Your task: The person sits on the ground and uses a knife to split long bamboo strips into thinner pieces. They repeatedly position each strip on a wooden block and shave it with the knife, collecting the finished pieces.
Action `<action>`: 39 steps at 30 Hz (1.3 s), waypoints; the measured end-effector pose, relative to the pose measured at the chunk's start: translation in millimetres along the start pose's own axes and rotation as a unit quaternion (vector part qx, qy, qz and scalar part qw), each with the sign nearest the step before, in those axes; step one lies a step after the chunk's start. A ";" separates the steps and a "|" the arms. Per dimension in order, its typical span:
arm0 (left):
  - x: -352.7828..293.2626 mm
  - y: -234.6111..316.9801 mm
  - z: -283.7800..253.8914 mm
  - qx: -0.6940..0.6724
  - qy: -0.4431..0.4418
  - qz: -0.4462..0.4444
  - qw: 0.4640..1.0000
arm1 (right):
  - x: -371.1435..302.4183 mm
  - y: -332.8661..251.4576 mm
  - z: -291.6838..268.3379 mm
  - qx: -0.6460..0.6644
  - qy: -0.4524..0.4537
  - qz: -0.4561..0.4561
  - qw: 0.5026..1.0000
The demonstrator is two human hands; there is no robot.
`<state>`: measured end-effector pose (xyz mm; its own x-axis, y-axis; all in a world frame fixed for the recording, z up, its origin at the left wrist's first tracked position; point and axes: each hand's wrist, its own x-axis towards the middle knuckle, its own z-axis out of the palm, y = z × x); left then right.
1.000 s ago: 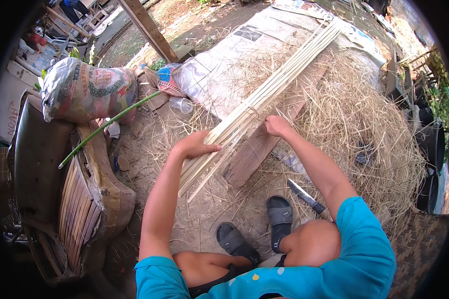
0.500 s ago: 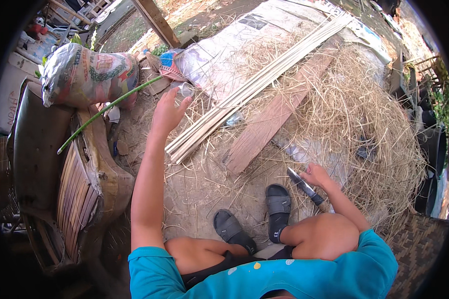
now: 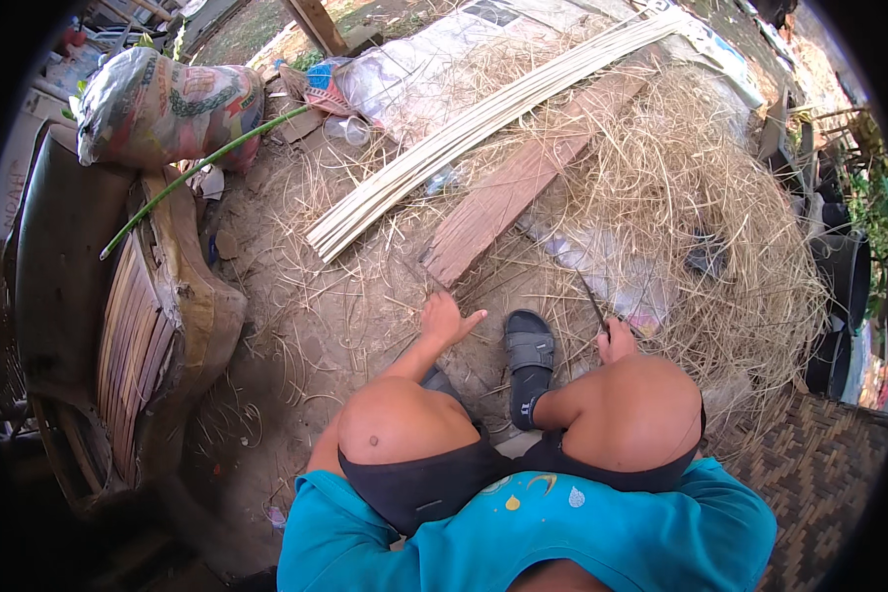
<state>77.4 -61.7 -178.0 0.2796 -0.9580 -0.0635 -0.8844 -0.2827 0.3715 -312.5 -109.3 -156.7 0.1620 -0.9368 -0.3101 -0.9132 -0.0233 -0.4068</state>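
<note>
Left hand point(image 3: 448, 320) lowered, thumb apart, right hand point(image 3: 618, 341) clamped on knife point(image 3: 593, 300), lettered sack point(image 3: 173, 111)

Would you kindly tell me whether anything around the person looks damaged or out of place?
Yes: the old chair at left looks damaged, its edge ragged and its seat slats bare. Loose straw-coloured strands look spilled, straying off the pale sheet onto the bare ground.
</note>
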 end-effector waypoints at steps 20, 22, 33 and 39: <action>-54.1 -254.0 -174.7 0.137 0.083 -0.531 0.832 | 83.5 -191.3 -66.2 0.531 -0.333 0.043 0.778; -11.8 -240.8 -214.2 0.314 0.073 -0.385 0.865 | 76.8 -212.7 -44.0 0.610 -0.393 0.126 0.677; 341.8 -119.0 -84.4 0.076 -0.072 -0.024 0.994 | 47.2 -218.2 -21.5 0.712 -0.424 0.325 0.456; 371.9 -71.1 -5.7 0.050 0.063 -0.070 0.994 | 43.8 -159.1 6.2 0.656 -0.506 0.266 0.492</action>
<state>246.4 -397.6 -222.8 0.4421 -0.8969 0.0115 -0.8642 -0.4225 0.2733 -157.8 -144.5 -111.0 0.7405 -0.0182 -0.6718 -0.0064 0.9994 -0.0340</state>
